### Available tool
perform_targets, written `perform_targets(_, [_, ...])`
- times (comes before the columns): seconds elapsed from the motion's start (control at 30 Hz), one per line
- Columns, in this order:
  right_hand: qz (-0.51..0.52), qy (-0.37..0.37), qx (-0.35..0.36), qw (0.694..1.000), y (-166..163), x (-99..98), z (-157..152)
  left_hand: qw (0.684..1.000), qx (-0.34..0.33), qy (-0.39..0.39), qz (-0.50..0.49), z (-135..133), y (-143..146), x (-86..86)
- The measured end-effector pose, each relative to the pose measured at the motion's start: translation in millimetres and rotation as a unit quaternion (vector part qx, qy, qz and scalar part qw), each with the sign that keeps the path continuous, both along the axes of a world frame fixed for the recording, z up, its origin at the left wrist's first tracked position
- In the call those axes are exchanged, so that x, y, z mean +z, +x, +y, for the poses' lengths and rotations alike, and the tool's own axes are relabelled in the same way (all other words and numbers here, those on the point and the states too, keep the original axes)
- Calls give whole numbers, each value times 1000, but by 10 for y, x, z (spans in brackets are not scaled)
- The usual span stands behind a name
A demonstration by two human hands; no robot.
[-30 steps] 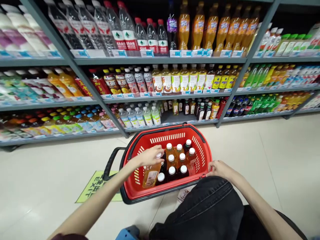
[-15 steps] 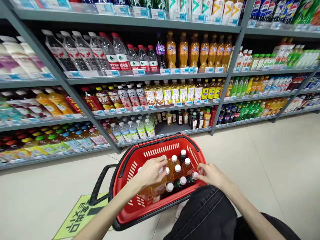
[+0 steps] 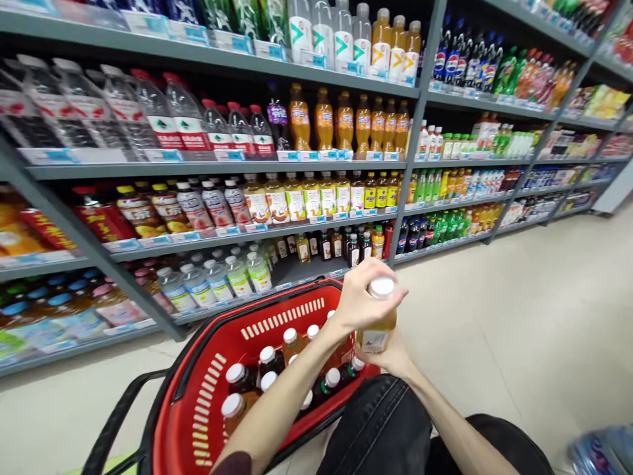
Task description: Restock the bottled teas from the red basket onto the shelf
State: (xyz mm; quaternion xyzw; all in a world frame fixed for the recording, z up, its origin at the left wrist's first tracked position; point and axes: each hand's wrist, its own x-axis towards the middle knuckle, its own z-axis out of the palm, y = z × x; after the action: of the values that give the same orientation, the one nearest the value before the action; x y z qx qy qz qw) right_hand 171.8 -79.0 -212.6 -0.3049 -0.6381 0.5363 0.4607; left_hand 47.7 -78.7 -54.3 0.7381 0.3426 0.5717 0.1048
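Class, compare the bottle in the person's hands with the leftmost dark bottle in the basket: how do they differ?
Colour: the held bottle looks amber; the dark bottle looks nearly black.
Place: the held bottle is raised by the basket's right end; the dark bottle sits inside the basket.
Contact: the left hand grips the held bottle near its top; no hand touches the dark bottle.
Shared: both have white caps.

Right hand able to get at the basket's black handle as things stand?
Probably not: the right hand is at the base of the bottle, and the left forearm and red basket lie between it and the handle.
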Motion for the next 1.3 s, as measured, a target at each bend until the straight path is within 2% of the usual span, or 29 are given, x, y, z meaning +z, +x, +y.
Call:
perform_targets(0.07, [44,-28,-65,997,2,-59,34,993,-42,-99,-48,208,70,-274])
perform_targets(0.17, [89,-69,-145,983,-13,-103,90,951,-157,-232,-130,343,65,-838])
perform_targets(0.3, [121,-105,-155,975,32,-77,70,883,-242,-325,-236,213,15,-1560])
perform_targets(0.4, [135,-78,-147,977,83,-39,12,842,-271,-349,-310,88,38,-1847])
perform_targets(0.5, [152,-62,-153,974,102,-45,-17,834,-282,-334,-335,65,78,-1948])
perform_targets(0.63, [153,-64,-157,974,118,-105,-16,828,-307,-322,-341,90,96,-1983])
perform_targets(1.0, [113,-24,-159,980,212,-64,-81,862,-303,-296,-279,-1,79,-1907])
perform_targets(1.3, [95,-6,-199,975,234,-63,-41,864,-292,-296,-285,26,109,-1975])
